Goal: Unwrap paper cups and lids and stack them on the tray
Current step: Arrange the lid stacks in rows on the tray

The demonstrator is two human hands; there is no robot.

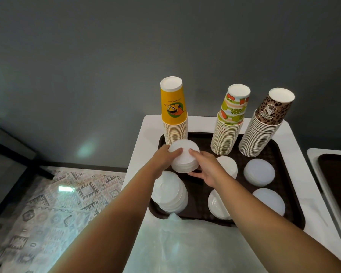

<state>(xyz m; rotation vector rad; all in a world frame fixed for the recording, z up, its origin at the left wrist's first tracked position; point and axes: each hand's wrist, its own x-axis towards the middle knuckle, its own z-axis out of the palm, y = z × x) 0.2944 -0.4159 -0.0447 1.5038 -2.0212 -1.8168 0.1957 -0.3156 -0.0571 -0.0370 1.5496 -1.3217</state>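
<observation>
A dark brown tray lies on a white table. At its back stand three upside-down stacks of paper cups: yellow, lime-patterned and leopard-patterned. A stack of white lids sits in front of the yellow cups; my left hand grips its left side and my right hand grips its right side and lower edge. Several other white lid stacks rest on the tray: front left, centre, front centre, right and front right.
Clear plastic wrapping lies on the white table in front of the tray. A second table with a dark tray stands at the right edge. A patterned rug covers the floor on the left. A grey wall is right behind.
</observation>
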